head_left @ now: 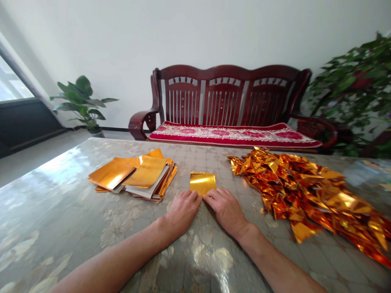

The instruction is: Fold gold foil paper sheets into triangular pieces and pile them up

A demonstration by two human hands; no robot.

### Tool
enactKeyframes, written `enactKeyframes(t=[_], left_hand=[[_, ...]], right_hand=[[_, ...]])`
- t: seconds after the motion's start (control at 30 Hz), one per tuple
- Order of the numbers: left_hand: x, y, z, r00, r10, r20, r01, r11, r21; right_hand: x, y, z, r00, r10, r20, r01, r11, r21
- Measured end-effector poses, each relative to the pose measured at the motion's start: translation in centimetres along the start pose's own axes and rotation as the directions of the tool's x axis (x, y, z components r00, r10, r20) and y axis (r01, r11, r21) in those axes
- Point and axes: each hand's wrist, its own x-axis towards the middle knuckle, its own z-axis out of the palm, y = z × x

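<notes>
A small sheet of gold foil paper (203,182) lies on the table in front of me, its far edge curled up a little. My left hand (184,206) pinches the near left edge of this sheet, thumb and fingers pressed together. At the near right edge, my right hand (225,209) grips it the same way, the two thumbs almost touching. The sheet's near edge is partly hidden under the fingers. To the left sits a loose stack of gold foil paper sheets (147,173), some showing a pale back.
A heap of folded gold foil pieces (293,191) spreads over the right of the patterned table (100,244). Clear plastic (366,177) lies at the far right. Behind the table stand a wooden bench (224,97) and potted plants (82,101) at either side.
</notes>
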Motion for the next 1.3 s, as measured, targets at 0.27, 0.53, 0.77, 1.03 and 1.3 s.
enactKeyframes(t=[0.27,0.53,0.77,1.03,1.3], left_hand=[[-0.8,0.8,-0.3,0.998,0.009,0.065,-0.012,0.998,0.059],[-1.7,1.4,-1.2,0.990,-0.084,0.116,0.065,0.984,0.163],[-1.6,0.7,-2.0,0.982,-0.130,0.139,0.111,0.984,0.141],[-0.3,-2.7,-1.1,0.953,-0.299,-0.040,0.297,0.953,-0.054],[-0.4,-3.2,-1.8,0.938,-0.345,0.031,0.345,0.924,-0.166]], right_hand=[[-1.0,0.2,-0.4,1.000,-0.015,0.018,0.016,0.999,-0.044],[-1.9,1.3,-0.5,0.998,0.051,-0.023,-0.053,0.996,-0.073],[-1.6,1.0,-0.8,0.997,0.055,-0.056,-0.062,0.989,-0.135],[-1.5,-0.5,-0.9,0.996,0.038,-0.075,-0.047,0.990,-0.130],[-1.3,-1.5,-0.8,0.995,0.092,-0.049,-0.095,0.994,-0.059]])
